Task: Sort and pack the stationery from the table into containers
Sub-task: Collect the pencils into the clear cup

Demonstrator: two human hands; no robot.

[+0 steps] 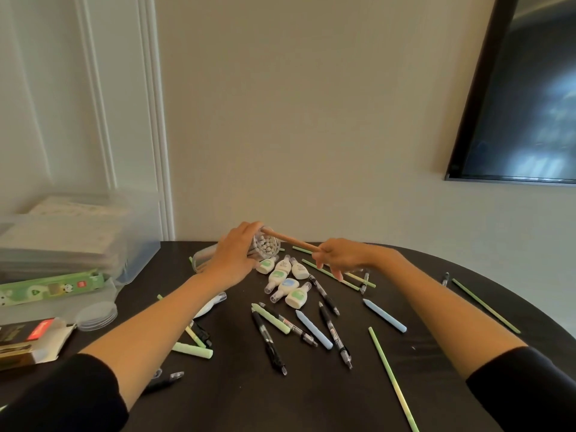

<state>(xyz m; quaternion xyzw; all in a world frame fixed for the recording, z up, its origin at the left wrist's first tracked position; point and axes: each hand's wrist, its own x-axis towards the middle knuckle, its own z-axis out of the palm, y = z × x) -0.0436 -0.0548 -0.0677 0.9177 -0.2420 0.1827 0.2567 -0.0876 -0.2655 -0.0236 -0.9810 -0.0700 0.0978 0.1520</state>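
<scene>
Stationery (313,329) lies loose across the dark table (311,406) on my feed, mostly between the two forearms.

— What sorts can you make out from there?

— A huddle of white correction tapes (285,283) just this side of the hands. Black pens (326,295) lie at all angles nearer the camera, with fat pastel markers (385,316) in green and blue among them. Thin green sticks (393,380) lie out to the right, one running to the bottom edge of my picture.

— And the hands?

— I read the left hand (232,257) as wrapped round a clear jar (270,251) near the far side of the table, fingers curled over its top. The jar is tipped toward its side, mouth turned to the right hand. Inside I see a packed bundle of small grey round ends. The right hand (338,260) pinches the near end of a wooden pencil (291,240) between thumb and forefinger, and its other fingers hang loosely bent below. The pencil's far end sits at the jar's rim, but I cannot tell whether it is past the mouth.

— Anything off to the side?

— At the left edge are stacked clear plastic boxes (78,244) with a green carton (53,288) in front of them. Nearer me are a small stack of round clear lids (96,314) and an opened cardboard box (34,341). A dark screen (530,104) hangs on the wall to the right.
</scene>
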